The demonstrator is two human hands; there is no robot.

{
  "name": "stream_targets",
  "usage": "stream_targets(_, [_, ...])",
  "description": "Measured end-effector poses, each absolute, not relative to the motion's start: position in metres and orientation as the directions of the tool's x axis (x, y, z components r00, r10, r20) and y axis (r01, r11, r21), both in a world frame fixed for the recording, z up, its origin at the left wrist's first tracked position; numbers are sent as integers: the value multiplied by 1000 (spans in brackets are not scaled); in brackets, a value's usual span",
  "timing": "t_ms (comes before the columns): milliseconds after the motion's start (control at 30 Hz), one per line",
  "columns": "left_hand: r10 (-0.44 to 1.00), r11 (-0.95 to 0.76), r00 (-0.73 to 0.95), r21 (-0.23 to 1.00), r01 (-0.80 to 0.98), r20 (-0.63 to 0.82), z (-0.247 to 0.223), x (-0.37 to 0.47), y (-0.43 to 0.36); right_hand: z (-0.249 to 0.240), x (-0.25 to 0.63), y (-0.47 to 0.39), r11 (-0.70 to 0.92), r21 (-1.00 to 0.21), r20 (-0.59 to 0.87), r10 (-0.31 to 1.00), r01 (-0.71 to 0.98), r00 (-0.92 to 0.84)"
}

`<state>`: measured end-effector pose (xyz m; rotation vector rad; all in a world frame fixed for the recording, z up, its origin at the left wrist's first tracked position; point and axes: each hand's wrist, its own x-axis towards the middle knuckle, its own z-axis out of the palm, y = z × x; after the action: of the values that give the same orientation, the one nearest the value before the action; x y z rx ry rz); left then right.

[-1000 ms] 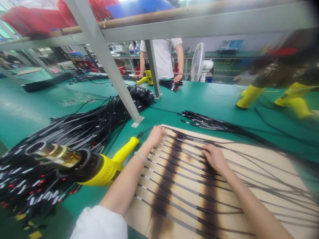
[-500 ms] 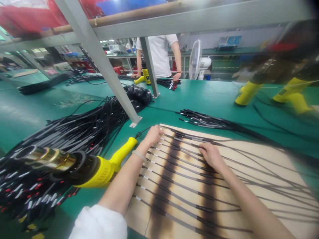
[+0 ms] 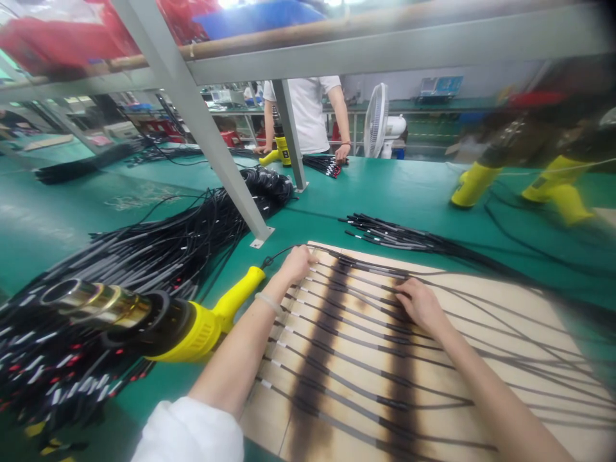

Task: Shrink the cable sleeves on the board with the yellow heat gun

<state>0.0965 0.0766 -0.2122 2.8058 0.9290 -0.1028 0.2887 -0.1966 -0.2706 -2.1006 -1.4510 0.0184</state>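
Several black cables (image 3: 346, 351) with grey sleeves and white bands lie side by side across a wooden board (image 3: 486, 298) that bears two dark scorched stripes. At the board's far left corner, my left hand (image 3: 298, 263) pinches the end of one of the far cables. My right hand (image 3: 419, 301) is closed on a cable further along, above the right scorched stripe; its fingertips are pressed together. A yellow heat gun (image 3: 192, 330) rests beside my left forearm, its metal nozzle pointing left.
A large heap of black cables (image 3: 144, 256) covers the left of the green table (image 3: 385, 186). Another cable bundle (image 3: 399, 234) lies beyond the board. A grey metal post (image 3: 212, 141) stands near my left hand. More yellow heat guns (image 3: 474, 183) stand at right. A co-worker (image 3: 312, 115) stands opposite.
My right hand has slid a little to the right along the cable. The left hand keeps its pinch at the cable end. The view has shifted slightly.
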Motion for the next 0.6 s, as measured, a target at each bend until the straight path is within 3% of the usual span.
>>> stream_targets(267, [584,-809,812,90,581,1,-195,105,57,-267,314,-210,-314,-435,377,788,844,487])
stream_targets(467, [475,-872,878,109,478,-56,-200,134,47,-271,327,-212,-381,-390,349,781,838,518])
stream_targets(600, [475,-871,879,122,476,-38,-206,145,49,-273,331,-206,-390,-374,312,802,841,510])
